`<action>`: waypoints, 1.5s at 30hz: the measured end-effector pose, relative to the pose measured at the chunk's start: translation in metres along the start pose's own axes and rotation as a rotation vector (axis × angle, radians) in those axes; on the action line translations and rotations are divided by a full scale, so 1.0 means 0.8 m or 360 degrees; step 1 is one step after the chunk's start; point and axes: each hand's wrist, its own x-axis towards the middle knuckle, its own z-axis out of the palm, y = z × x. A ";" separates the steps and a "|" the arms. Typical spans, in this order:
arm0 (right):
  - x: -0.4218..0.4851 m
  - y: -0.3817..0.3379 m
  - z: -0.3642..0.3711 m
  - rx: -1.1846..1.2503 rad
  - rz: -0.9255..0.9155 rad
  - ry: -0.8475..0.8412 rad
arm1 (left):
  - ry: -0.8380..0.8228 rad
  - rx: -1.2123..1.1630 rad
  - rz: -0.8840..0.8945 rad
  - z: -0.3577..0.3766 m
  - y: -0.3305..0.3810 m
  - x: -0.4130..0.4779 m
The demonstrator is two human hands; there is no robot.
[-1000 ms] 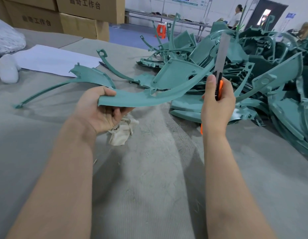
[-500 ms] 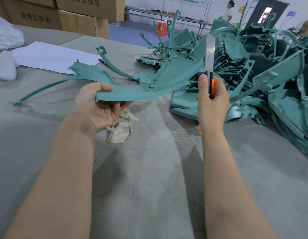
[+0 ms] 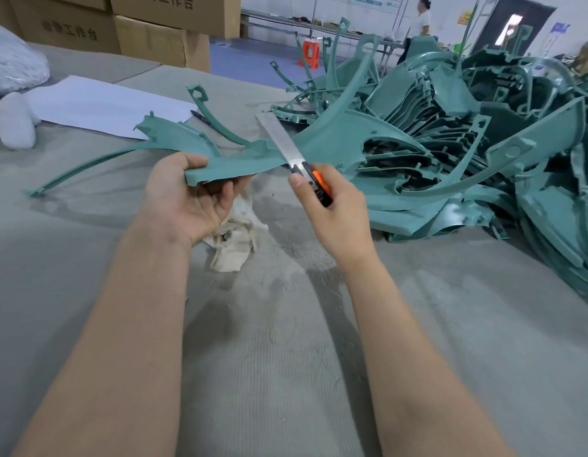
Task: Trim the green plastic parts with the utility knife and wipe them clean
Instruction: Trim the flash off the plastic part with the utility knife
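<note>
Grips curved part (image 3: 243, 164) in left hand (image 3: 187, 199) above table (image 3: 286, 357); clamps knife (image 3: 296, 159) in right hand (image 3: 335, 212), blade laid on part's edge: trimming under way. Wiping not yet done, rag (image 3: 235, 245) perhaps tucked under left hand; pile (image 3: 467, 143) waits beside.

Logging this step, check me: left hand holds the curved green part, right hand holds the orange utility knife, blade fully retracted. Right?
No: the head view shows the blade extended far out of the utility knife, crossing the edge of the green part. The rest holds: left hand on the part, right hand on the knife.
</note>
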 end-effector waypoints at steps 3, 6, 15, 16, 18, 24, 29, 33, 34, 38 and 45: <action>-0.003 -0.007 0.009 -0.0026 -0.0034 -0.0066 | -0.0007 -0.0116 0.0060 0.001 -0.002 0.001; -0.006 -0.012 0.015 -0.0025 -0.0054 -0.0106 | 0.0007 -0.0198 0.0132 0.004 -0.004 0.002; -0.025 -0.045 0.043 0.0040 -0.0217 -0.0555 | -0.0067 -0.0333 0.0224 0.008 -0.010 0.007; -0.026 -0.048 0.043 0.0040 -0.0262 -0.0618 | -0.0042 -0.0318 0.0222 0.008 -0.012 0.007; -0.023 -0.052 0.035 0.0105 -0.0310 -0.0605 | -0.0047 -0.0267 0.0188 0.008 -0.013 0.007; 0.005 -0.023 -0.027 0.0162 0.0111 0.0340 | -0.0064 -0.0156 0.0095 0.010 -0.010 -0.001; 0.011 0.007 -0.054 0.0067 0.0169 0.0654 | -0.0056 0.0136 -0.0032 0.011 -0.007 -0.006; 0.010 0.012 -0.054 0.0044 0.0147 0.0655 | -0.0061 0.0196 -0.0113 0.009 -0.006 -0.005; 0.009 0.010 -0.053 0.0072 0.0151 0.0643 | -0.0074 0.0195 -0.0122 0.009 -0.006 -0.005; 0.006 0.005 -0.039 0.0139 0.0129 0.0552 | -0.0098 0.0112 -0.0111 0.010 -0.008 -0.004; 0.002 0.001 -0.015 0.0155 0.0091 0.0373 | -0.0097 -0.0018 -0.0072 0.011 -0.010 -0.002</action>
